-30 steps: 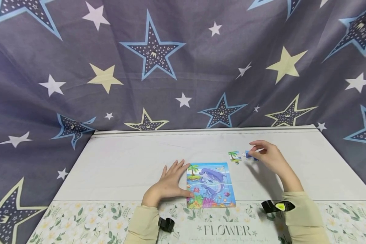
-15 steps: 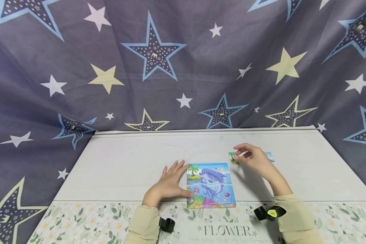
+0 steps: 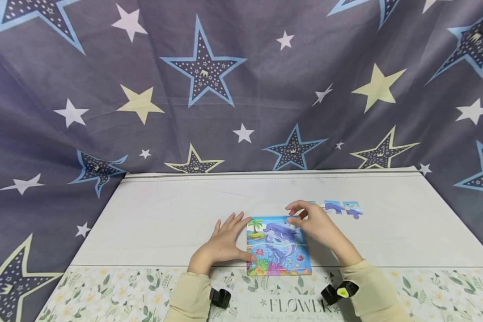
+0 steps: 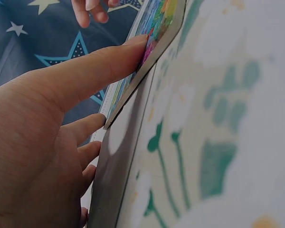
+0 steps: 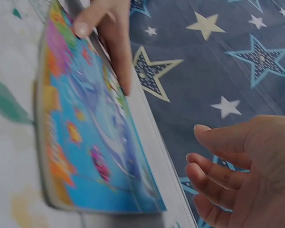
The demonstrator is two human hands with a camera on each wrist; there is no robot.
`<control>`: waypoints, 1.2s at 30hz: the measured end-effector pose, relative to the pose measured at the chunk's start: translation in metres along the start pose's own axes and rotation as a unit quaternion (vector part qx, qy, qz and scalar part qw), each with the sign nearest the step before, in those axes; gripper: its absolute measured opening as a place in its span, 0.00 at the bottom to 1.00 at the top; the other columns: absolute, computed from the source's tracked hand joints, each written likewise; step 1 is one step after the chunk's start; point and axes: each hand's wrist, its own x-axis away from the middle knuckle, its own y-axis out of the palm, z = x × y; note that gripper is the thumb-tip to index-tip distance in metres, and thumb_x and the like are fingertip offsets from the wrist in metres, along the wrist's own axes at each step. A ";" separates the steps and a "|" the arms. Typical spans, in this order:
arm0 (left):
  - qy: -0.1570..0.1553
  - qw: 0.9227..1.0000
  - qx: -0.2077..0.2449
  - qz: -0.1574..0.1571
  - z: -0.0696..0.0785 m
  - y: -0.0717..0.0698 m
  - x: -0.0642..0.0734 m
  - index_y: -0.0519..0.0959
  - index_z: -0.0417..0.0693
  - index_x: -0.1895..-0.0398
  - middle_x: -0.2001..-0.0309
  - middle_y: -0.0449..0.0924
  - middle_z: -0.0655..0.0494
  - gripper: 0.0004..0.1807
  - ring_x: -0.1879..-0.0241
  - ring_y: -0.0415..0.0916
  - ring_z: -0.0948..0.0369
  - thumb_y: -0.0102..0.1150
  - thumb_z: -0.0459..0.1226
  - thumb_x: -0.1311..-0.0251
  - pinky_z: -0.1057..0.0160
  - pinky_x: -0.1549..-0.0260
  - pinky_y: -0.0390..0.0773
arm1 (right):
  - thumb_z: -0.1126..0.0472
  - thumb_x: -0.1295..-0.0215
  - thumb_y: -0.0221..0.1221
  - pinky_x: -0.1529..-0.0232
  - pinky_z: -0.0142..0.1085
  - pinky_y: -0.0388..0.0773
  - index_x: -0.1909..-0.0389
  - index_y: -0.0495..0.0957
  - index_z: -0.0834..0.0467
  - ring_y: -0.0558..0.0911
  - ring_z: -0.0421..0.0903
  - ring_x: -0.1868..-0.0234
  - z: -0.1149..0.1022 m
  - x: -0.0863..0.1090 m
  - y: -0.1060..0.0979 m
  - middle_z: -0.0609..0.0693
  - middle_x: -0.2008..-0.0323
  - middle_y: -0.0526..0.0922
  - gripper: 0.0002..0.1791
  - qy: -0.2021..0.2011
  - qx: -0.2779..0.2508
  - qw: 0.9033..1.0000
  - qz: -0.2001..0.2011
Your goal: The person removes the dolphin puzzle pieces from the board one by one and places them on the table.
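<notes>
A square dolphin jigsaw puzzle [image 3: 279, 246] lies flat in its frame, near the middle of the table in the head view. My left hand [image 3: 221, 247] rests at its left side, thumb on the lower left edge and fingers spread. In the left wrist view the thumb [image 4: 99, 71] presses the puzzle's border. Over the puzzle's upper right corner hovers my right hand [image 3: 315, 226], fingers loosely bent. The right wrist view shows nothing between those fingers [image 5: 223, 140]. Behind that hand lie two loose puzzle pieces [image 3: 334, 207] with dolphin parts; a third is mostly hidden.
A white cloth [image 3: 177, 214] covers the far part of the table. Its near part has a floral mat [image 3: 124, 290] with the word FLOWER. A dark star-patterned curtain [image 3: 241, 89] hangs behind and at both sides.
My right hand has moved left and nearer, from the loose pieces to the puzzle's upper right corner. This uncovers the dolphin pieces. My left hand has stayed in place.
</notes>
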 end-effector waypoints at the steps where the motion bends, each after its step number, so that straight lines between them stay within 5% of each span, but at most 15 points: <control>1: -0.001 1.000 0.000 0.000 0.000 0.000 0.000 0.58 0.49 0.23 0.22 0.47 0.48 0.60 0.23 0.36 0.47 0.78 0.55 0.60 0.38 0.29 0.29 | 0.66 0.34 0.64 0.69 0.38 0.78 0.49 0.80 0.64 0.79 0.48 0.64 -0.001 0.000 0.003 0.56 0.58 0.83 0.14 0.001 -0.003 1.000 -0.004; 17: -0.004 1.000 -0.004 -0.003 -0.001 0.000 -0.001 0.58 0.50 0.23 0.21 0.47 0.49 0.59 0.22 0.36 0.48 0.77 0.55 0.59 0.38 0.29 0.29 | 0.68 0.36 0.65 0.77 0.34 0.74 0.52 0.81 0.61 0.75 0.44 0.71 -0.013 0.006 0.046 0.53 0.59 0.81 0.12 -0.012 -0.016 0.998 -0.059; 25: -0.006 1.000 -0.004 -0.004 -0.002 0.000 -0.001 0.58 0.51 0.23 0.21 0.46 0.49 0.59 0.22 0.36 0.48 0.77 0.56 0.58 0.38 0.29 0.29 | 0.67 0.40 0.68 0.67 0.33 0.77 0.51 0.81 0.59 0.75 0.41 0.66 -0.017 0.009 0.061 0.52 0.55 0.79 0.16 -0.023 0.036 0.997 -0.058; 36: 0.000 1.000 0.001 -0.003 -0.002 -0.001 0.001 0.58 0.49 0.23 0.22 0.47 0.47 0.59 0.23 0.37 0.46 0.77 0.55 0.58 0.36 0.29 0.30 | 0.64 0.43 0.71 0.70 0.34 0.72 0.51 0.82 0.61 0.71 0.40 0.69 -0.020 0.010 0.071 0.51 0.56 0.77 0.18 -0.024 0.112 0.991 -0.065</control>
